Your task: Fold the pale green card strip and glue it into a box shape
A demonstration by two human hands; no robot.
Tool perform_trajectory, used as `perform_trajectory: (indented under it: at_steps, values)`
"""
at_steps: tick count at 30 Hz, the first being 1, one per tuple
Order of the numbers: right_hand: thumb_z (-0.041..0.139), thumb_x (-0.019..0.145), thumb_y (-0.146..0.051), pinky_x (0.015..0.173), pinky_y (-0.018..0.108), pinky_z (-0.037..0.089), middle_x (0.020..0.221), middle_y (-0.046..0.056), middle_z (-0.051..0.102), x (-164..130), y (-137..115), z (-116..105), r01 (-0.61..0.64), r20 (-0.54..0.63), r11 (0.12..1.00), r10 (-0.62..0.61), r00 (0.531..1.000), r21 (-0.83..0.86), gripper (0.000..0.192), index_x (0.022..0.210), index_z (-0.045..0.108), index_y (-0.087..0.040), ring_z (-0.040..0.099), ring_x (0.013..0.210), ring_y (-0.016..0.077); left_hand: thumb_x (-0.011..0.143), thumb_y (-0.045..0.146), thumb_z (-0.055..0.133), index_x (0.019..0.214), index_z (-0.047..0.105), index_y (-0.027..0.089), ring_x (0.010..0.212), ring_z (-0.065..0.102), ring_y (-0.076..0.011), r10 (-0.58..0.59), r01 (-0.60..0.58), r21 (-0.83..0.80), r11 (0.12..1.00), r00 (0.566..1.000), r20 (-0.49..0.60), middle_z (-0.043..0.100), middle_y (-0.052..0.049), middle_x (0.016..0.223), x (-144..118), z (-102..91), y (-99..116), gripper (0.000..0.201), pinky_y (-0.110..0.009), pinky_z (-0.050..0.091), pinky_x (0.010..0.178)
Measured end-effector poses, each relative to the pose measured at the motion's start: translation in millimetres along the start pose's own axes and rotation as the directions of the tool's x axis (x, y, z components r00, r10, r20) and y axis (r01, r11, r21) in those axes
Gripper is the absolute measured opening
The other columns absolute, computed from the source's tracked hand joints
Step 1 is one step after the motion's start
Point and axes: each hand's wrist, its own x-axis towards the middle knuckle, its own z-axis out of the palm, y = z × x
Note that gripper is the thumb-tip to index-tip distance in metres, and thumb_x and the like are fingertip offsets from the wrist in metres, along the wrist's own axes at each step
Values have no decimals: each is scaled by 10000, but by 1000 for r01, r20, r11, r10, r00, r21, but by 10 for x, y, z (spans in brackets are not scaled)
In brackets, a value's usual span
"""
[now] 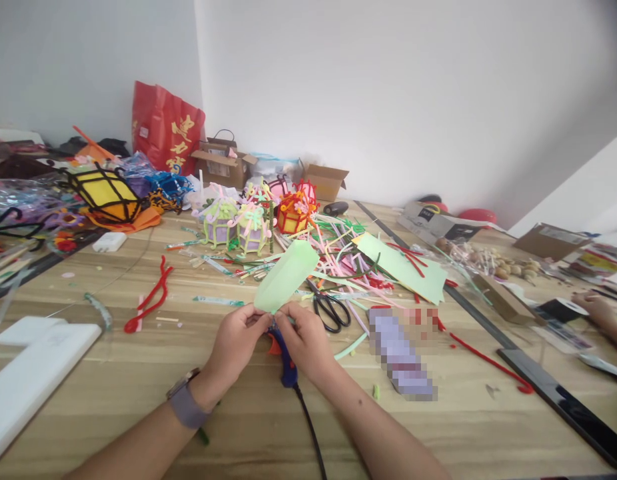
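Observation:
A light green folded sheet (287,275), paper or felt, stands up between my hands with its lower edge toward me. My left hand (242,340) pinches its lower left corner between thumb and fingers. At the lower right, my right hand (303,337) pinches the same edge, its fingertips close to the left ones. Beneath my hands lies a blue glue gun (287,360) with an orange trigger, partly hidden by my fingers. Black-handled scissors (332,312) rest just beyond my right hand.
Small craft lanterns (253,227) and a heap of pipe cleaners (333,247) lie ahead. Flat green sheets (403,267) are to the right. A white power bank (38,387) lies at left. The glue gun's cord (308,427) runs toward me. Another person's hand (601,313) is at far right.

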Motion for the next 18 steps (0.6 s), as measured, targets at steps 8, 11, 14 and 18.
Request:
perform_trajectory:
  at_steps: [8,11,14,18]
  values:
    - [414,956,-230,643,262,361,663,3,641,-37,-90,-93,248,-57,952,-261,964,-181,261,764,587,-192,549,619,141,641,335,686,603,621,170,607,555,-158,-111,106,-62,992,991,-81,616,17,581,37,19,25,182,-269,420,625]
    - [387,981,-224,635,281,327,656,14,619,-40,-75,-118,377,-10,865,-403,915,-332,273,813,599,-182,522,613,146,612,326,688,602,602,166,609,545,-154,-144,130,-166,977,987,-72,607,14,579,53,27,24,182,-279,427,643]
    - [398,981,-209,608,293,299,637,11,594,-33,-38,-107,463,54,780,-488,871,-421,262,823,605,-182,490,596,148,591,315,703,610,598,163,598,529,-150,-161,142,-216,966,984,-73,597,14,573,59,24,19,185,-281,418,623]
    - [416,973,-192,589,295,295,627,7,576,-29,-2,-73,518,98,726,-537,838,-453,244,806,594,-183,479,589,152,598,301,699,584,580,173,580,513,-141,-157,134,-228,964,984,-84,586,17,562,62,13,36,175,-273,402,594]
